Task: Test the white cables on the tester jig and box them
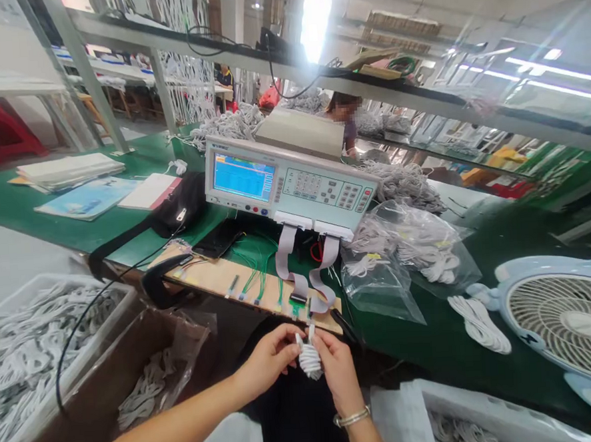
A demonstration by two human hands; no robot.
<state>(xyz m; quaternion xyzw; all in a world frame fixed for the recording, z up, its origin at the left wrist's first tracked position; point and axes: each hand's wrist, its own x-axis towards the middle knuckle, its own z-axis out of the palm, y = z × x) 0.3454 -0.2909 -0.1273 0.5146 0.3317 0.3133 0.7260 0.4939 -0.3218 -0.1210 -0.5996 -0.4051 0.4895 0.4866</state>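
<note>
Between my two hands is a white coiled cable bundle (311, 365), held just in front of the wooden board's near edge. My left hand (272, 353) pinches a white end of it from the left. On the other side, my right hand (335, 360) grips the bundle close to a white plug (311, 332) that points up toward the board. Whether the plug touches the small green circuit board (297, 307) I cannot tell. Grey ribbon cables (286, 248) run from that spot up to a bench tester (293, 174) with a lit blue screen.
The wooden board (199, 275) carries several green wires. Bagged cables (421, 240) lie right of the tester, with a loose coil (479, 324) and a blue fan (572, 317) farther right. Cable-filled bins (129, 291) stand at left. A person (347, 121) is behind the tester.
</note>
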